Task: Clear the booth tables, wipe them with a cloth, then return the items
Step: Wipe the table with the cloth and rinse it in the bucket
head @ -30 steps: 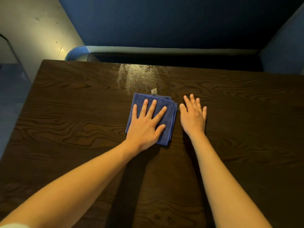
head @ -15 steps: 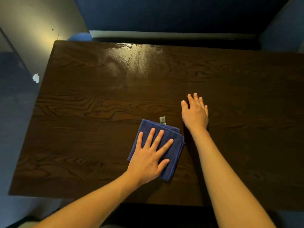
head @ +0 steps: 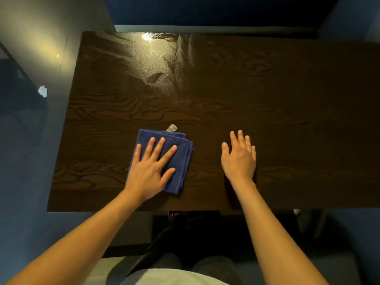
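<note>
A folded blue cloth (head: pixel 181 159) with a small white tag lies on the dark wooden booth table (head: pixel 267 95), near its front edge and left of centre. My left hand (head: pixel 151 169) presses flat on the cloth with the fingers spread. My right hand (head: pixel 239 158) rests flat on the bare wood to the right of the cloth, a gap apart from it. A wet sheen shows on the far left part of the table top.
Blue booth seating (head: pixel 205 11) runs behind the table and at the right. A pale wall (head: pixel 41 33) stands at the far left. A small white scrap (head: pixel 42 91) lies on the dark floor to the left. My legs show below the front edge.
My left hand has drawn the cloth back from the middle of the table toward the front edge and a little leftward. The right hand has stayed flat on the wood.
</note>
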